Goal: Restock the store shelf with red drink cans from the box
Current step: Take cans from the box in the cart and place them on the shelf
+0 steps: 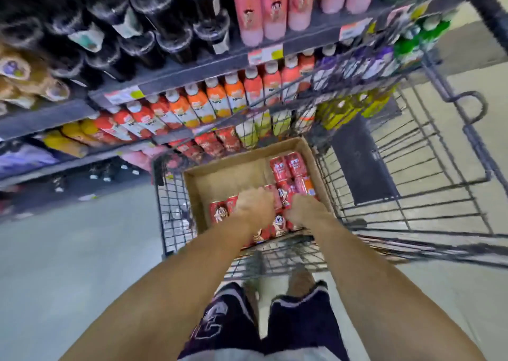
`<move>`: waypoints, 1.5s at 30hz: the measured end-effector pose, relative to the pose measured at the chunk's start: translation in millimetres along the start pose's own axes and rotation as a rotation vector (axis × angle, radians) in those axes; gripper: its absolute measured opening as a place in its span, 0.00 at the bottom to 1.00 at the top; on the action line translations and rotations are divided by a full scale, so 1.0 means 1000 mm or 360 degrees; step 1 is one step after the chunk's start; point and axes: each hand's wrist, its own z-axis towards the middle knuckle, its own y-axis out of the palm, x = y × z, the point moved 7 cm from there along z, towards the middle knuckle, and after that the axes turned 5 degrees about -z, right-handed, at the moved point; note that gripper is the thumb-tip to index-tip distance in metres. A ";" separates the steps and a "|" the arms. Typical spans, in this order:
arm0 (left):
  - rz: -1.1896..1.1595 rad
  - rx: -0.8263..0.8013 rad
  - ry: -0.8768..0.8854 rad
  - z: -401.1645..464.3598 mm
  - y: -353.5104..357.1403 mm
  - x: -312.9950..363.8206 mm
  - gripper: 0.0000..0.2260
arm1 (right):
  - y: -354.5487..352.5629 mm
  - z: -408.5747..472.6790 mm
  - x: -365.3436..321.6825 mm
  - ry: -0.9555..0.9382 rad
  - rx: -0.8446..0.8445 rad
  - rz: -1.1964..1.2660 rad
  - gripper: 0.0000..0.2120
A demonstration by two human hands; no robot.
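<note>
Both arms down in the box now, and I've got the left hand and the right hand sitting right on top of the red cans, which lie packed along the near and right side of the cardboard, inside the cart. The fingers of both are turned down out of my sight and the picture is smeared, so I honestly cannot tell how tight either hand is closed or whether a can is properly held. That is my worry: if I lift on a half grip, a smooth can could slip and drop back onto the others, denting one. Two hands close together may also knock knuckles or drag a neighbouring can up. The box is half bare on the left, so loose cans could roll that way. The matching row on the shelf is low behind the cart's wire wall; I could clip that on the way over.
</note>
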 end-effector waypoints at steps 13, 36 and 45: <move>-0.0938 -0.0116 -0.0654 0.190 0.074 -0.025 0.18 | -0.022 0.214 0.036 -0.0057 0.0128 0.0161 0.20; -0.1993 0.0357 -0.1247 0.258 0.152 -0.063 0.25 | 0.006 0.305 0.031 -0.0084 0.0013 -0.0179 0.42; -0.2062 0.0669 -0.1354 0.221 0.126 -0.077 0.25 | -0.010 0.288 0.020 -0.0038 0.0100 0.0035 0.34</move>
